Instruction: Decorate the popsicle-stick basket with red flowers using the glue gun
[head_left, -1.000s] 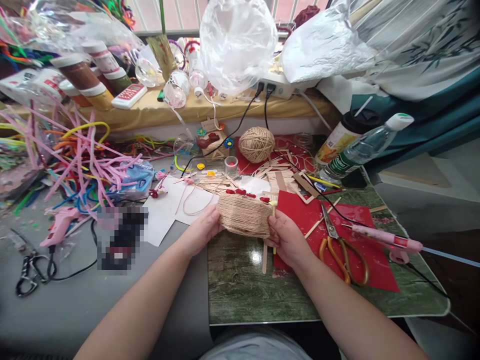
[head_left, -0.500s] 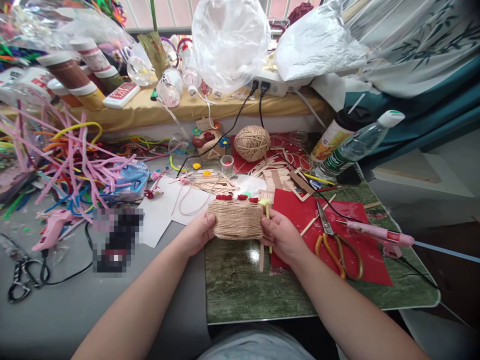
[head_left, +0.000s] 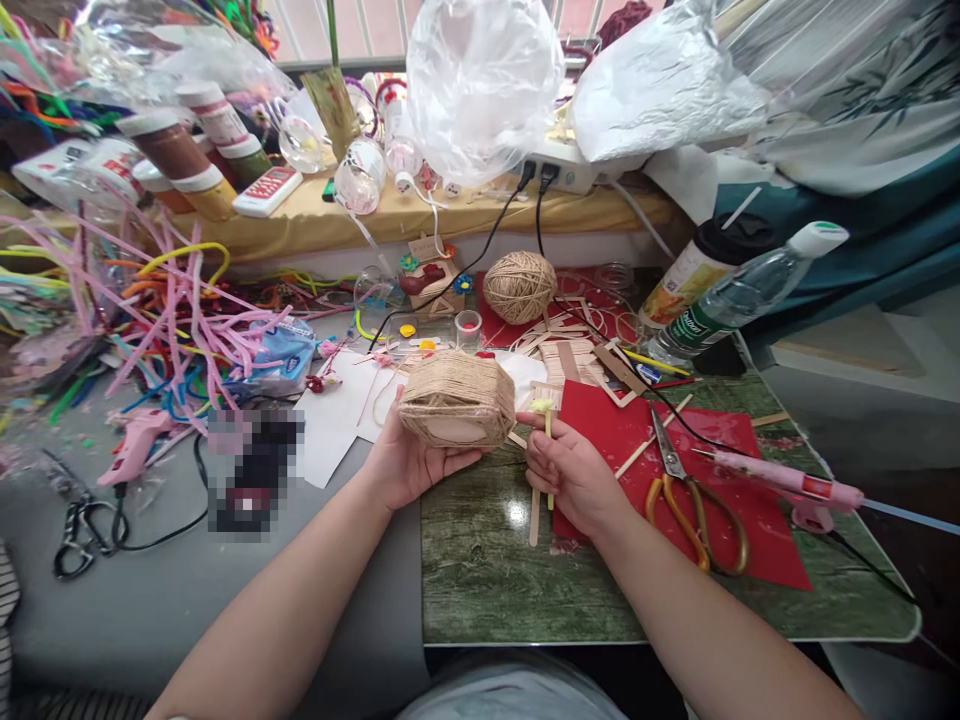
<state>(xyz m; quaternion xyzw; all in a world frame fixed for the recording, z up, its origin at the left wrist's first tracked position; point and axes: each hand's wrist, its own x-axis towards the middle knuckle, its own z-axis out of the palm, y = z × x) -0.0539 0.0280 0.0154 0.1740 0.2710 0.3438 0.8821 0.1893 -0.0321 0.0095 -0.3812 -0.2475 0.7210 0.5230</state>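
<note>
My left hand (head_left: 409, 465) cups a twine-wrapped box (head_left: 457, 395) from below and from its left side. The box is tilted, so a pale oval face edged with twine shows toward me. A bit of red flower (head_left: 486, 354) peeks over its far edge. My right hand (head_left: 566, 465) is closed around the thin stem of a pale yellow flower (head_left: 543, 405), with the index finger stretched toward the right end of the box. Beneath and behind the hands lie craft sticks (head_left: 535, 517) and white paper (head_left: 330, 430).
Scissors with orange handles (head_left: 675, 500) and a pink glue gun (head_left: 795, 482) lie on red sheets at right. A ball of twine (head_left: 520, 287), a water bottle (head_left: 731, 295) and a cup (head_left: 690, 275) stand farther back. Pink pipe cleaners (head_left: 180, 330) and another glue gun (head_left: 139, 440) are at left.
The box has tipped from upright, bringing its pale oval face into view. My left hand has slid underneath it, and my right hand has let go of its right end. The view has shifted slightly.
</note>
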